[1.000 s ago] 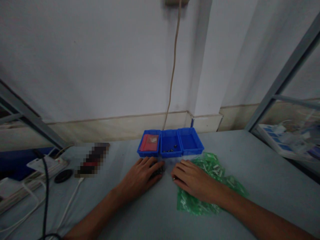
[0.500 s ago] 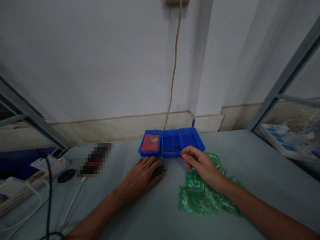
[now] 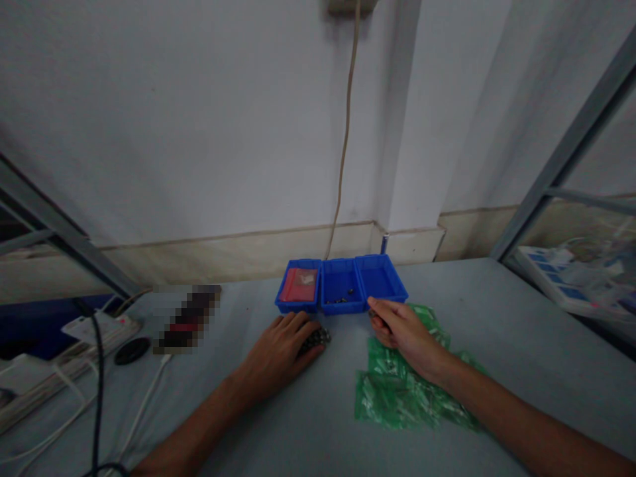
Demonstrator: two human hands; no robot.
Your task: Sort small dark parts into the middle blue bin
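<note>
So, a grey-blue table (image 3: pixel 298 430) meets a pale wall (image 3: pixel 223 132). The left hand (image 3: pixel 282 346) lies palm-down, thumb and fingers apart around small metal parts (image 3: pixel 317 339); farther right, the right hand (image 3: pixel 405 331), above green bags (image 3: pixel 397 399), pinches a small dark piece (image 3: pixel 372 313).

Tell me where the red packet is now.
In the head view, the red packet lies just left of centre, inside the leftmost blue tray, beyond the left hand.

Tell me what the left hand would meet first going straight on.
The small metal pieces by the left hand; past them, probably the middle blue bin, though depth is unclear.
</note>
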